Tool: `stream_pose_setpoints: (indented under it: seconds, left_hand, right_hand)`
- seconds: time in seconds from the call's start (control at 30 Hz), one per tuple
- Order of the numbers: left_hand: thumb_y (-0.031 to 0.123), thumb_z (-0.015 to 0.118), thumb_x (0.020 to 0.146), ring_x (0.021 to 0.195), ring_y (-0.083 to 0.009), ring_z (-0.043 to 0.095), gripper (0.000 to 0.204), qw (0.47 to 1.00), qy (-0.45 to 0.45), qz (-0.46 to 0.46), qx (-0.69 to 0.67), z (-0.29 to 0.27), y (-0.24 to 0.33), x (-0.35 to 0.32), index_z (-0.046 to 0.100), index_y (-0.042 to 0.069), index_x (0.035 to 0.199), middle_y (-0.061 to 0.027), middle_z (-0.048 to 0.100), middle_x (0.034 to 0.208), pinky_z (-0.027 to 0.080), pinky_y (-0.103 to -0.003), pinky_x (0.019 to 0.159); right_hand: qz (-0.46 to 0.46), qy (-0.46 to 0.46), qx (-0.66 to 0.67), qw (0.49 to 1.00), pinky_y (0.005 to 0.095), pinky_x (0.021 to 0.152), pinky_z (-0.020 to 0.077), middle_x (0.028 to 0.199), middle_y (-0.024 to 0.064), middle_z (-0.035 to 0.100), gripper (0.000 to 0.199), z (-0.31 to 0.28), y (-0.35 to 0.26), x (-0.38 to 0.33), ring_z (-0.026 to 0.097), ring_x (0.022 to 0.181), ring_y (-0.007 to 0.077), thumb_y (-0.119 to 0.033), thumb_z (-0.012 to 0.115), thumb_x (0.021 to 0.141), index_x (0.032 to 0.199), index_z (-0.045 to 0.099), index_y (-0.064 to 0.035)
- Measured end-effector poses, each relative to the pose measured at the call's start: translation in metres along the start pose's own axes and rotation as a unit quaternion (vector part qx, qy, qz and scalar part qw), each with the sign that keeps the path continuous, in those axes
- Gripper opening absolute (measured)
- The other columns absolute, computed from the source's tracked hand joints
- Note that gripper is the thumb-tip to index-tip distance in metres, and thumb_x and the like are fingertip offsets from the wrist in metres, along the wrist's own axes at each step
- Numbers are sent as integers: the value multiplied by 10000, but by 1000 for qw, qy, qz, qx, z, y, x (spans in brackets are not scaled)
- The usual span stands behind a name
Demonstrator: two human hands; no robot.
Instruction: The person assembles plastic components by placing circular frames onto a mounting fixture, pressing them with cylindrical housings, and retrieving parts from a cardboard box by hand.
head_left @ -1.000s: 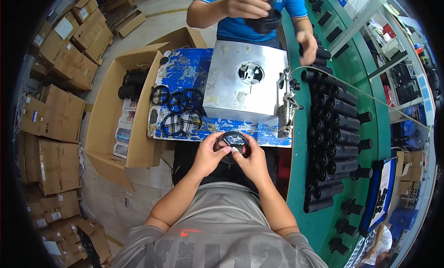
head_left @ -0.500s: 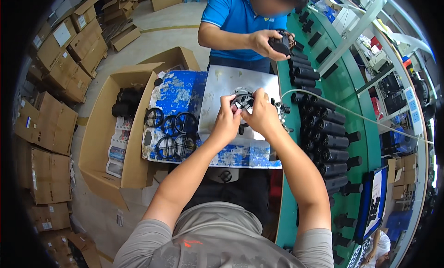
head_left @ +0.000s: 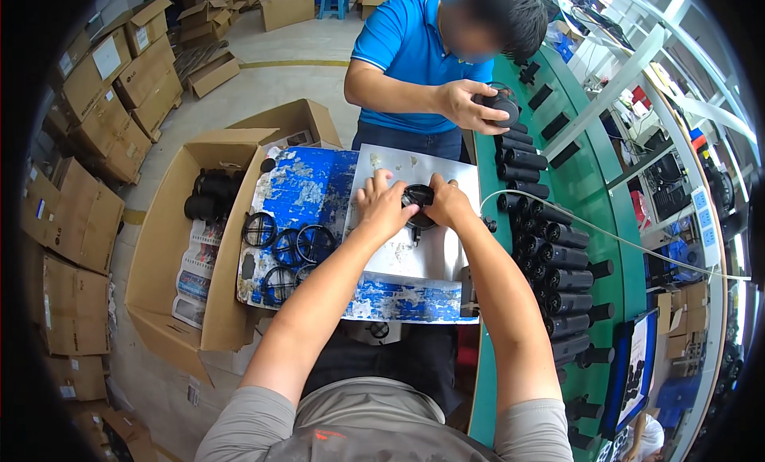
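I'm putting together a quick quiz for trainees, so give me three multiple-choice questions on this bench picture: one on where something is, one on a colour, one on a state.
1. Where do the loose black rings lie?
A. on the blue worn board
B. on the green bench
C. on the floor

2. What colour is the co-worker's shirt?
A. red
B. blue
C. grey

3. How is the round black part held?
A. lying untouched
B. by one hand only
C. between the left hand and the right hand

Answers: 1 A, the rings sit left of the grey metal block on blue. 2 B, it is plainly blue. 3 C, both hands close on it over the block.
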State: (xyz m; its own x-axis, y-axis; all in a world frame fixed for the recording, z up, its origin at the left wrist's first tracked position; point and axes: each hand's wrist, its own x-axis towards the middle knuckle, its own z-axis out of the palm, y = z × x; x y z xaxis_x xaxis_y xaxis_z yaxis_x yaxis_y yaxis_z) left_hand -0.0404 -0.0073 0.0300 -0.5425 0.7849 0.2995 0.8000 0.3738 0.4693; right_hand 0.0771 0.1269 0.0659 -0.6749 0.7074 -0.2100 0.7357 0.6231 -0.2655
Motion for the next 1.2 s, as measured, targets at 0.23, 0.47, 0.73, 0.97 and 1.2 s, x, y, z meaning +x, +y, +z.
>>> stream_pose_setpoints:
  seconds: [0.23, 0.47, 0.73, 0.97, 1.2]
  left_hand:
    - [397, 925, 670, 1351, -275, 476, 1005, 976, -160, 106, -107, -8, -3, 8, 485, 153, 1541, -67, 565, 1425, 275, -583, 1119]
    - [403, 929, 663, 1351, -278, 479, 1043, 980, -173, 85, -36, -29, 15, 4, 456, 218, 1574, -45, 597, 1398, 210, -604, 1148]
    - [412, 922, 676, 1358, -287, 472, 943, 984, -153, 73, -62, -26, 8, -1, 524, 241, 1514, -42, 595, 1403, 172, -598, 1166]
    - [441, 867, 747, 1406, -327, 419, 627, 970, -184, 149, -61, -19, -17, 8, 695, 210, 1305, -102, 512, 1490, 173, -597, 1170]
    - [476, 808, 800, 1470, -357, 349, 428, 938, -248, 237, -51, -17, -22, 19, 785, 198, 1125, -194, 430, 1537, 154, -651, 1194]
  right_hand:
    - [-62, -8, -39, 997, 461, 931, 574, 1206, 232, 671, 405, -17, 4, -15, 705, 1013, 435, -160, 693, 848, 1240, 632, -81]
    - [34, 238, 102, 965, 485, 928, 552, 1127, 228, 712, 331, -29, 119, -70, 675, 1060, 426, -27, 575, 851, 1143, 729, -56]
    - [17, 208, 72, 975, 469, 933, 558, 1133, 228, 699, 357, 64, 145, -173, 674, 1083, 417, 63, 584, 774, 1093, 718, -23]
    - [-15, 268, 166, 949, 475, 889, 565, 1103, 217, 694, 288, -43, 59, -111, 689, 1042, 418, -116, 721, 836, 1100, 676, -13]
    - [-20, 111, -107, 988, 436, 831, 599, 1061, 185, 737, 435, -3, -18, 4, 737, 1011, 356, -270, 775, 827, 1146, 652, -1]
